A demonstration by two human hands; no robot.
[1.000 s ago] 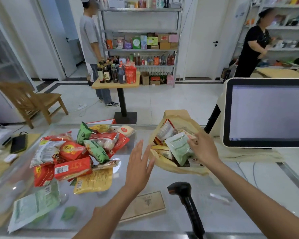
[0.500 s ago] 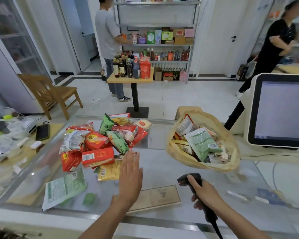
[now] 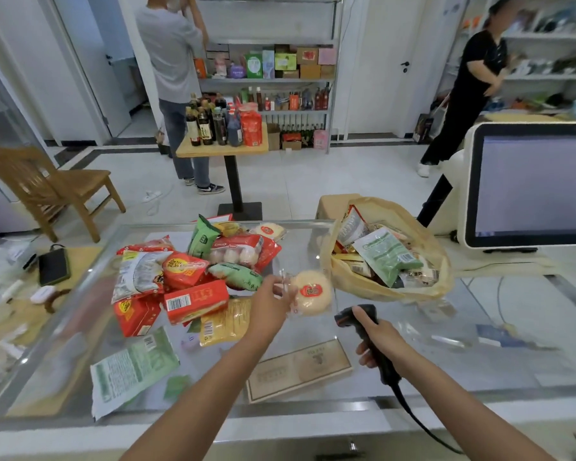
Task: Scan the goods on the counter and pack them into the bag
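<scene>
Now the wrapped bun (image 3: 311, 292) hangs just above the table (image 3: 413, 361), between the pile of packets (image 3: 193, 277) and the bag (image 3: 423, 287), pinched by its wrapper's edge in the fingers of the left hand (image 3: 270, 306), with the scanner (image 3: 350, 316) just beside it, the fingers of the right hand (image 3: 379, 337) curled round its grip. Best, I judge, to turn the bun until its barcode, not visible here, faces the scanner's nose squarely, wrapper held flat and steady.

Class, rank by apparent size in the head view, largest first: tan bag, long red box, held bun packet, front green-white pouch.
tan bag
front green-white pouch (nearer the camera, so unsure)
long red box
held bun packet, close to the box
</scene>
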